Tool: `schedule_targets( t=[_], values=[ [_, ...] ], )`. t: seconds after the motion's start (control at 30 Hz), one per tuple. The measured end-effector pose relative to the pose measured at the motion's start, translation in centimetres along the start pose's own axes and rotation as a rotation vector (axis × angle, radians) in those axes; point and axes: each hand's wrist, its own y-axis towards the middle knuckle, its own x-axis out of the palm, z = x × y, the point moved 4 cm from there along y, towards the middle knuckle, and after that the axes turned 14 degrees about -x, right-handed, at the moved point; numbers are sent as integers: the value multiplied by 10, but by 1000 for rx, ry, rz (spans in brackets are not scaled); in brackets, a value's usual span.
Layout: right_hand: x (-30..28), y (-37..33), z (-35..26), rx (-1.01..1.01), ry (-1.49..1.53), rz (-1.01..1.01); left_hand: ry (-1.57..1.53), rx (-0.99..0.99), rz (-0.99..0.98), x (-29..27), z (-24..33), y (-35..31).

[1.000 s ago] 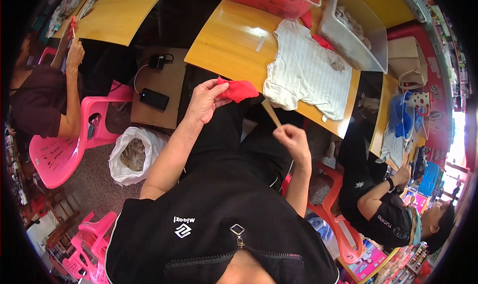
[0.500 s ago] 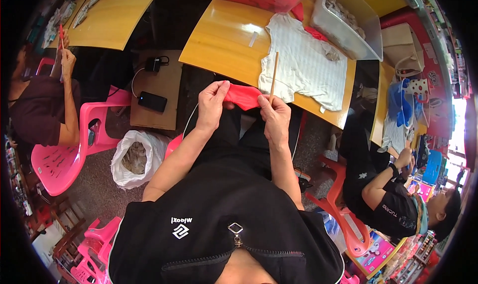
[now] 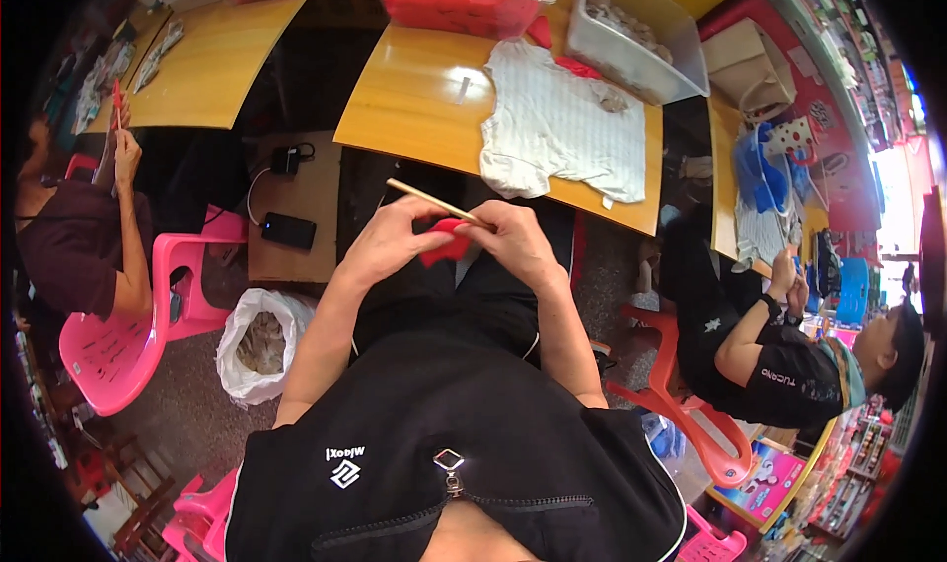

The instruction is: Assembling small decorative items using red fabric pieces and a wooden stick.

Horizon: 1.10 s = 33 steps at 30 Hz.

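Above my lap, my left hand point(image 3: 390, 241) pinches a small red fabric piece point(image 3: 446, 250) between thumb and fingers. Close beside it, my right hand point(image 3: 518, 245) is closed on a thin wooden stick point(image 3: 426, 197) and touches the fabric's other side. The stick slants up to the left, passing over the left hand's fingers. Most of the fabric is hidden by my hands, so I cannot tell whether the stick's lower end is inside it. On the table point(image 3: 409, 94) ahead lies a white striped shirt point(image 3: 562, 123).
A clear bin of red pieces point(image 3: 464, 10) and a bin of pale pieces point(image 3: 641, 54) stand at the table's back. A white sack point(image 3: 261, 345) and pink chair point(image 3: 128, 340) are at left. One person sits left, another person point(image 3: 789, 365) right.
My hands have come closer together and the red fabric is bunched between them. The stick has tipped from upright to slanting left. The view has shifted slightly.
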Motion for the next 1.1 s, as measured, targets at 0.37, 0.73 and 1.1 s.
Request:
schedule_targets(
  t=[0.37, 0.73, 1.1],
  values=[
    [-68, 44, 89, 210, 15, 447, -1588, -910, -376, 36, -57, -3],
    [-9, 53, 8, -56, 17, 324, -1652, -898, -7, 35, -53, 33],
    [4, 40, 27, 21, -52, 419, -1485, -814, 34, 58, -40, 38]
  ],
)
